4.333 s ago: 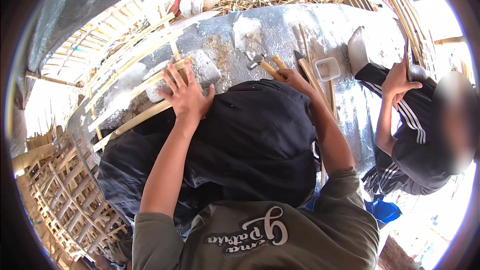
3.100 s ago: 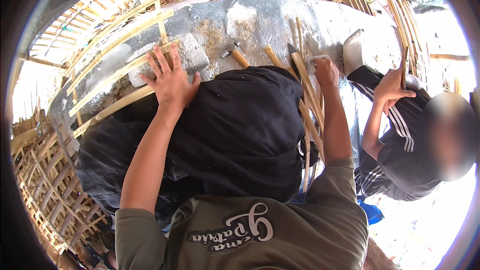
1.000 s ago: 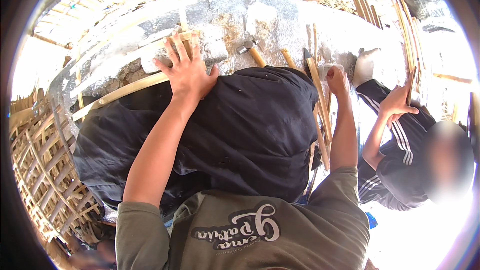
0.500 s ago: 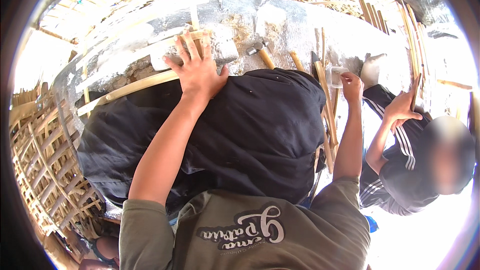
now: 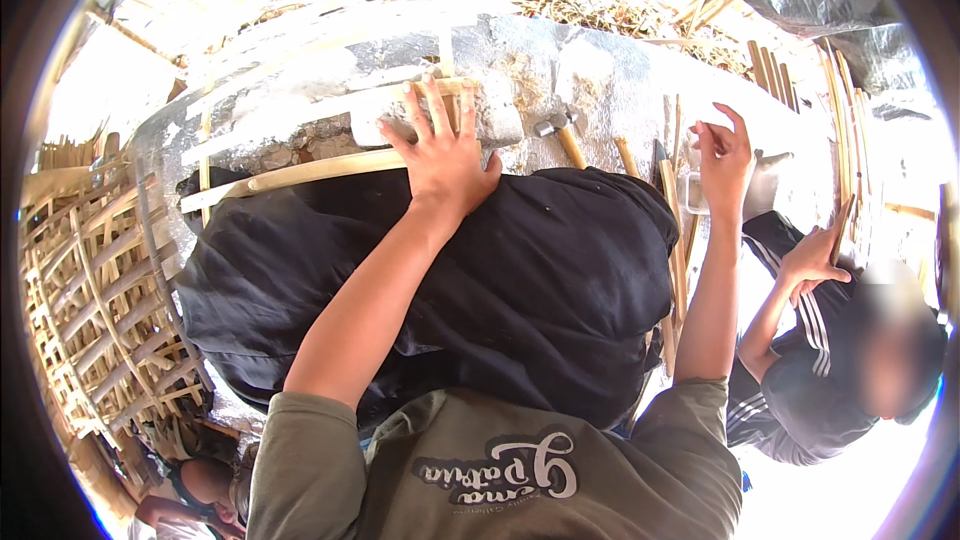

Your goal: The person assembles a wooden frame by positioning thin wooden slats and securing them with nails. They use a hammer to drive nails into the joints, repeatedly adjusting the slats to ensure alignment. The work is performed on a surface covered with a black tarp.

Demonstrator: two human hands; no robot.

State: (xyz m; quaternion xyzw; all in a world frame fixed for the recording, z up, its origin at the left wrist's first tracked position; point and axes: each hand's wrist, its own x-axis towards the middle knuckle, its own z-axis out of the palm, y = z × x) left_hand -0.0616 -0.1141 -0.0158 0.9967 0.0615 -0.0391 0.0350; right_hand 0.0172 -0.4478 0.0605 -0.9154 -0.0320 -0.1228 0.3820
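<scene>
At 11 o'clock from view centre, left hand (image 5: 447,168) lies flat, fingers spread wide, on the bamboo-strip lattice (image 5: 320,169), grasp not closed; lattice extends toward 9 o'clock. Pale block (image 5: 500,120) lies beneath, at 12 o'clock. Right hand (image 5: 727,162) at 2 o'clock, fingers loosely curled; cannot tell whether anything small is pinched. Clear plastic container (image 5: 692,192) at that hand's 8 o'clock. Wooden-handled hammer (image 5: 569,144) at 1 o'clock, untouched.
</scene>
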